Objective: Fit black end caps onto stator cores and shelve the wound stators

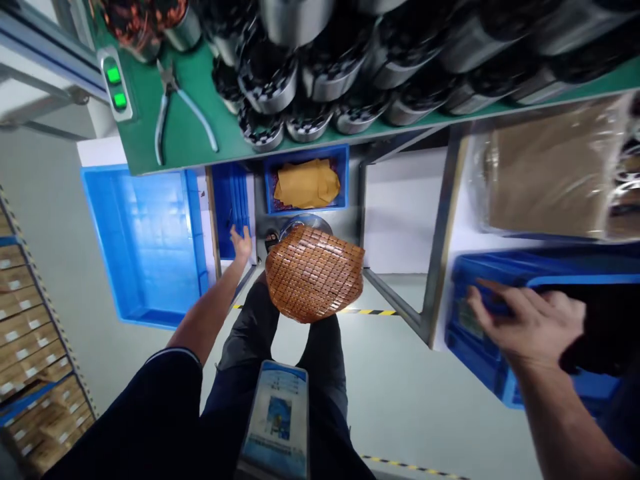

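Note:
My left hand (242,244) is held out at left with fingers apart and nothing in it, over the edge of a blue bin (227,210) under the bench. On the right, my right hand (533,321) hovers above blue crates (473,283). Its thumb and fingers are apart and partly curled, slightly blurred, and no object shows in them. Between my hands is a stool with a brown woven tile cushion (315,273), directly in front of my legs. A badge in a clear holder (277,420) hangs at my chest.
Rows of metal motor stators (273,83) stand on the green bench (190,143), beside pliers (170,100). A large blue tray (150,247) is at left. Below the bench, a blue box (345,177) holds yellow-brown paper. Plastic-wrapped brown sheets (550,173) lie at right.

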A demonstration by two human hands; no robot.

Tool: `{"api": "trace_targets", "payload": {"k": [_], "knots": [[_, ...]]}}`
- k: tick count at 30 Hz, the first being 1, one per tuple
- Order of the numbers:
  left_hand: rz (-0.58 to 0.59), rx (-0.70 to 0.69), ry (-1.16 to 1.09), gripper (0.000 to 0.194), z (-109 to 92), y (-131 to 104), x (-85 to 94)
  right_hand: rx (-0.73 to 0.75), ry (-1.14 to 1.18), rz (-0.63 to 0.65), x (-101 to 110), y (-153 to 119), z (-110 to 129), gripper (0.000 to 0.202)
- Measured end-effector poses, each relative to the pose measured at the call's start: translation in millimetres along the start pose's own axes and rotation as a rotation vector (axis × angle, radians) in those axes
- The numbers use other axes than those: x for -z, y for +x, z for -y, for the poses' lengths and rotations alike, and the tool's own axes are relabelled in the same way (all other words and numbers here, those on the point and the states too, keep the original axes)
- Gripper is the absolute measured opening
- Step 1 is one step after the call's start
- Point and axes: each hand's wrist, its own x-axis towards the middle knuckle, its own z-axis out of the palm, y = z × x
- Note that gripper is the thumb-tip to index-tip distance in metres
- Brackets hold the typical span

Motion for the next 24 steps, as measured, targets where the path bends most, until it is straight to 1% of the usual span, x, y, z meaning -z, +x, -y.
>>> {"api": "trace_targets", "payload": {"k": [2,4,6,8,10,13,15,18,21,24], "knots": [[0.056,-0.092,0.048,0.057,-24.9,-35.6,-20.0,0.062,0.015,-0.064,-0.6,9.6,1.1,0.021],[0.117,-0.185,0.114,0.060,-45.2,-75.5,-40.3,0.160,0.042,-0.090,0.4,15.7,5.5,0.013],[0.111,-0.218,0.202,0.068,-58.5,-108.7,-56.5,0.268,0.053,-0.051,3.4,19.6,10.8,0.013],[0.070,-0.223,0.282,0.073,-65.7,-127.4,-66.7,0.303,0.050,0.002,7.0,22.8,15.4,0.013],[0.050,-0.244,0.341,0.073,-69.3,-130.4,-72.0,0.274,0.035,0.027,10.0,25.8,18.6,0.013],[0.105,-0.349,0.401,0.074,-74.4,-116.2,-77.0,0.234,0.019,0.081,12.2,29.2,20.5,0.017],[0.183,-0.455,0.434,0.076,-80.7,-103.4,-81.3,0.221,0.001,0.113,12.3,30.0,20.3,0.020],[0.327,-0.621,0.479,0.080,-94.7,-88.8,-91.2,0.216,-0.033,0.156,10.6,28.4,19.3,0.018],[0.490,-0.781,0.500,0.083,-110.6,-81.2,-104.6,0.211,-0.063,0.171,7.5,25.5,18.7,0.015],[0.637,-0.912,0.501,0.081,-128.4,-79.0,-115.9,0.200,-0.090,0.190,4.0,23.8,18.5,0.014]]}}
